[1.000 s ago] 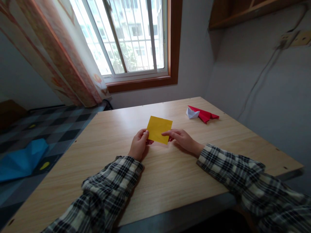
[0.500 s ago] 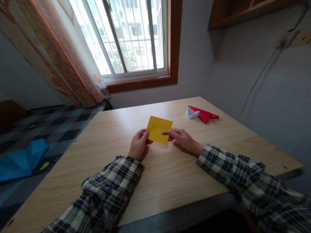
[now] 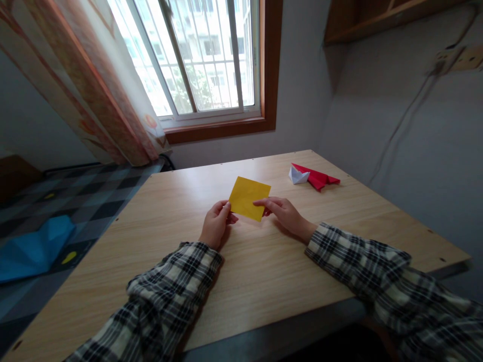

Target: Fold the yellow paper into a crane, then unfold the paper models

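A square sheet of yellow paper [image 3: 249,197] is held just above the wooden table [image 3: 256,271], tilted up toward me. My left hand [image 3: 216,225] pinches its near-left corner between thumb and fingers. My right hand [image 3: 286,216] grips its right edge near the lower corner. Both forearms in plaid sleeves rest on the tabletop.
A small white folded paper boat [image 3: 298,175] and a red folded paper plane [image 3: 318,178] lie at the table's far right. A blue folded shape [image 3: 33,247] lies on the checkered surface to the left. Window and curtain stand behind; a wall runs along the right.
The yellow paper has lifted slightly and shifted a little away from me; both hands keep their hold.
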{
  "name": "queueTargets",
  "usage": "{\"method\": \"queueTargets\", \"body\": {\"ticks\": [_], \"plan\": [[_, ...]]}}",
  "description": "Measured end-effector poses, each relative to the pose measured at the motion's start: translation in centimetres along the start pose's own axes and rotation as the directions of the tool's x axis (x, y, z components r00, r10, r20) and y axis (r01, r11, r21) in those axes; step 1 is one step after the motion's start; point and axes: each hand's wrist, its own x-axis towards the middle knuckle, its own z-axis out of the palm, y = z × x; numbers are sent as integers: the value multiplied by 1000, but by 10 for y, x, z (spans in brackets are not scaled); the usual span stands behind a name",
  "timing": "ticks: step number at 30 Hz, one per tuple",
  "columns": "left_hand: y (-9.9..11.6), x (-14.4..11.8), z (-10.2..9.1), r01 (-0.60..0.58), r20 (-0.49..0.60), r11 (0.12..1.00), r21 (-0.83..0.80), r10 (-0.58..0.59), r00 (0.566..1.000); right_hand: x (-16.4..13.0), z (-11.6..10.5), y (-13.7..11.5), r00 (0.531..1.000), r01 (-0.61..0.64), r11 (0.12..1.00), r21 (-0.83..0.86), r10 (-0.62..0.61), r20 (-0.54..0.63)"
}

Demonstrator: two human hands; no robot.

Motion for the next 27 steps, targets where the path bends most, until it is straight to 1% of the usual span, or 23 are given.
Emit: {"method": "queueTargets", "body": {"ticks": [7,12,19,24,27], "plan": [[2,-1,0,0,-11,1000,15,0,1000,0,-1,-1,1000,-12,1000,-1,12,14],[4,-2,1,-8,-4,1000,2,8,1000,1,-1,1,1000,-6,1000,-4,6,8],[4,-1,1,7,-26,1000,15,-7,1000,1,0,2,1000,-1,1000,22,2,-11],[3,-1,1,13,-29,1000,16,-13,999,1,-1,1,999,9,999,33,-7,-50],[2,-1,1,9,-17,1000,10,-9,1000,1,0,-1,995,21,999,40,-17,-99]]}}
